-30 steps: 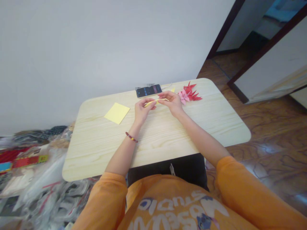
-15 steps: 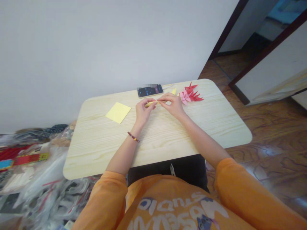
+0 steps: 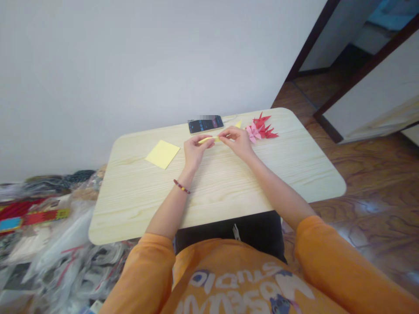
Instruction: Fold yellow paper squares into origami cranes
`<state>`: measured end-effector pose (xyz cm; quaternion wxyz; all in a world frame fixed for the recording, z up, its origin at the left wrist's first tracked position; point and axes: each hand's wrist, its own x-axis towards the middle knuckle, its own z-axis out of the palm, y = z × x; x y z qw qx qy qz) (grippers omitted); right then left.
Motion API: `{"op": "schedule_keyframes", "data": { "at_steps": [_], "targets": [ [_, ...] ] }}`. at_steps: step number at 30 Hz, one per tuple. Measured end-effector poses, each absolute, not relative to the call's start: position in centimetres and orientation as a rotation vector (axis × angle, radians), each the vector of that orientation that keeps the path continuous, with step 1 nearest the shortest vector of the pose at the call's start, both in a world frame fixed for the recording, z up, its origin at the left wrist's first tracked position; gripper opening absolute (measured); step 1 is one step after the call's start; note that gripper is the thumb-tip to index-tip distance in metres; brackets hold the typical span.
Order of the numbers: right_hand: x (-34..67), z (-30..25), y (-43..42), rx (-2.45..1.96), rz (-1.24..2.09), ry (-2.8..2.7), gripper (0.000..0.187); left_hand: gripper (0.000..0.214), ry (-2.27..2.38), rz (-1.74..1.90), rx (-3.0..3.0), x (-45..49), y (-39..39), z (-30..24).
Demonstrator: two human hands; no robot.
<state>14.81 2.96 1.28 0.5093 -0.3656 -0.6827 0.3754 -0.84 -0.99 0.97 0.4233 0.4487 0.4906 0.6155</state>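
Observation:
A narrow folded yellow paper (image 3: pixel 209 139) is held just above the light wooden table (image 3: pixel 294 174). My left hand (image 3: pixel 194 152) pinches its left end, and my right hand (image 3: pixel 238 140) pinches its right end with fingers closed. A beaded bracelet is on my left wrist. Left of my hands lies a flat stack of yellow paper squares (image 3: pixel 163 154). Red folded paper figures (image 3: pixel 265 126) and a pink one (image 3: pixel 252 132) lie just right of my right hand.
A dark phone (image 3: pixel 205 124) lies at the table's far edge against the white wall, a small yellow paper scrap (image 3: pixel 238 124) beside it. Plastic bags and coloured clutter (image 3: pixel 42 235) cover the floor at left. A doorway (image 3: pixel 327 52) opens at right.
My hands have stayed over the table's far middle, both still pinching the yellow strip; my fingers have shifted slightly along it. The view has drifted a little.

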Motion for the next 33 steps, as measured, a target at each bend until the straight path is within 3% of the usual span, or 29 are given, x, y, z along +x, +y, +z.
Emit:
{"op": "schedule_keyframes", "data": {
  "at_steps": [22, 33],
  "targets": [
    [14.5, 1.4, 2.8, -0.923, 1.144, -1.533, 0.011, 0.027, 1.218, 1.535, 1.171, -1.1, -0.6, 0.5],
    [14.5, 0.3, 3.8, -0.953, 1.365, -1.375, 0.032, 0.041, 1.121, 1.446, 0.960, -1.1, -0.4, 0.7]
  ]
}}
